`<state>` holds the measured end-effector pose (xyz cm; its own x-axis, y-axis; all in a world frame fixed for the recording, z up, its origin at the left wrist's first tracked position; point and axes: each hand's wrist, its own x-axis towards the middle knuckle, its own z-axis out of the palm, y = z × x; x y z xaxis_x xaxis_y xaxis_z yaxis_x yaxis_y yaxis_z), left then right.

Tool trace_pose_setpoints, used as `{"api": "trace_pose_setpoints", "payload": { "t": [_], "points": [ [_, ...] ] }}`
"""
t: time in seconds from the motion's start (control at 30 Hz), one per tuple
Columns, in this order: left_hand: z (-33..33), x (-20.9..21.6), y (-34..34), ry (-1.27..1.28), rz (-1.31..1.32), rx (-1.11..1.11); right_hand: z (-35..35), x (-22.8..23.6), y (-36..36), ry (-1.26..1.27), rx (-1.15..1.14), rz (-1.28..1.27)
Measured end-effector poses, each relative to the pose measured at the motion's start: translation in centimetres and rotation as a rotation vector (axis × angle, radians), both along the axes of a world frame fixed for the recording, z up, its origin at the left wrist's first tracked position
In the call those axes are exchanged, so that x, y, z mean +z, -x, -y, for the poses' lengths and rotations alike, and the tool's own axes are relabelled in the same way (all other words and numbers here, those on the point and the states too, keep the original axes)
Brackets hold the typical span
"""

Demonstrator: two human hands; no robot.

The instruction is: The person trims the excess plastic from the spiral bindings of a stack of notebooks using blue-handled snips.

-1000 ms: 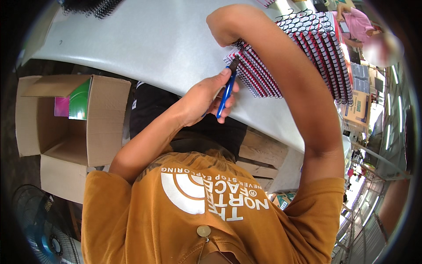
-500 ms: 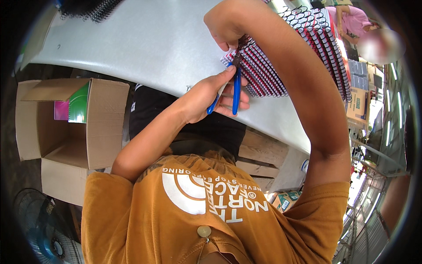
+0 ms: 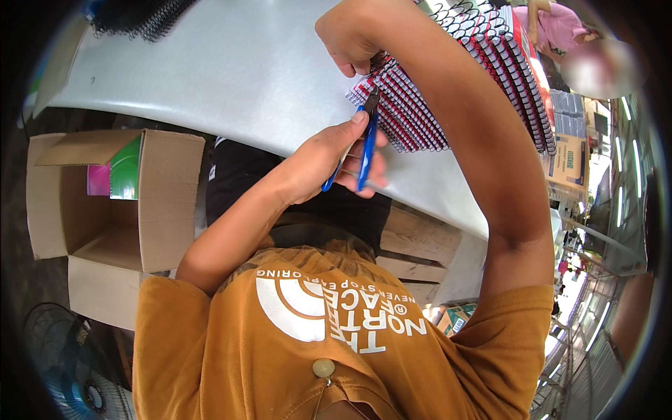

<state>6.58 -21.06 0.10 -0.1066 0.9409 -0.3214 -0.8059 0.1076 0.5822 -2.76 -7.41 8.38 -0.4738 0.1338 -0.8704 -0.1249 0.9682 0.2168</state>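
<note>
My left hand (image 3: 323,157) is wrapped round a pair of pliers (image 3: 367,147) with blue handles and a dark head. The handles are spread apart, and the head points up toward a stack of spiral-bound notebooks (image 3: 413,115) with dark coils and red-and-white edges. My right hand (image 3: 348,42) is bent over the near left corner of that stack, fingers curled in by the coil ends. What its fingertips pinch is hidden. The right forearm crosses over the notebooks and covers part of them.
More spiral-bound notebooks (image 3: 514,77) stand stacked on the right of the pale table (image 3: 231,77). Dark coils (image 3: 140,17) lie at its far left. An open cardboard box (image 3: 171,203) holds green and pink notebooks. A fan (image 3: 77,371) stands lower left. A person in pink (image 3: 556,28) is at far right.
My left hand has drawn the pliers slightly down and left, away from the notebook coils. The right hand has shifted a little left.
</note>
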Motion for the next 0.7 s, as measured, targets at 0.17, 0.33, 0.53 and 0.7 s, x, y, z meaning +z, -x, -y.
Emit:
{"api": "trace_pose_setpoints", "payload": {
  "t": [0.17,0.33,0.53,0.7],
  "points": [
    [-0.6,-1.2,0.4,-0.076,0.044,0.025,0.2,-0.2,0.4,-0.001,0.056,0.031],
    [0.5,-0.9,0.3,-0.063,-0.109,-0.068,1.0,0.6,0.0,-0.098,0.063,-0.001],
    [-0.9,-0.1,0.4,-0.07,-0.009,-0.017,1.1,1.3,0.4,-0.16,0.04,0.057],
    [0.0,-0.5,0.4,-0.095,-0.092,-0.078,0.4,1.4,0.6,-0.177,0.015,0.095]
  ]
}}
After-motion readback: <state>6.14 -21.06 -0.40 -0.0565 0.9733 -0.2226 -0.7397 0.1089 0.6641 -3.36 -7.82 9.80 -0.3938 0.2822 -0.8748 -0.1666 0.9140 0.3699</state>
